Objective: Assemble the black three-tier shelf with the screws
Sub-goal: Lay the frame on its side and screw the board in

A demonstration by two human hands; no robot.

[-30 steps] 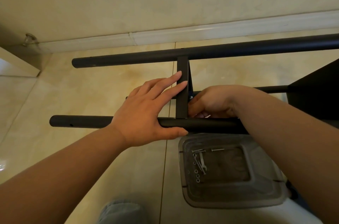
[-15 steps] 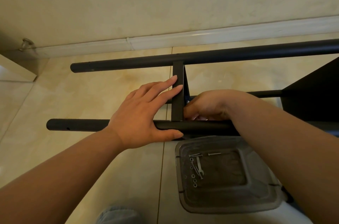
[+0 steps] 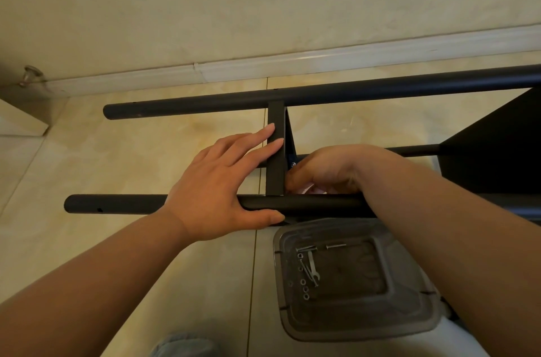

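- Where the view begins, nearest the viewer, a clear plastic tray [image 3: 409, 324] lies on the floor tiles [image 3: 73, 181] just in front of the frame, holding loose screws [image 3: 336, 246], a small spanner [image 3: 313, 270] and several nuts [image 3: 304, 289]; a knock from the right forearm, which passes directly above it, would probably scatter this hardware
- Beyond the tray, the near tube [image 3: 117, 204] of the black shelf frame runs left to right; the left hand [image 3: 216, 190] straddles it, thumb pressed along its front side, palm above
- Fingers of the left hand are straight and slightly spread, their tips flat against the shelf panel edge [image 3: 276, 157], which stands upright between the two tubes; they brace rather than grasp, so the panel could likely slide out of line if pressure slackens
- Right hand [image 3: 325, 169] is curled inward at the joint just right of the panel, behind the near tube; its fingertips are hidden, so whether they pinch a screw cannot be told
- A small bright fastener [image 3: 293, 164] shows at the panel beside that hand; if started crooked it may cross-thread, or drop to the floor
- Far tube [image 3: 205, 103] lies parallel, near the skirting board [image 3: 322, 59], meeting the panel's upper end
- Another black panel [image 3: 503, 149] sits at far right
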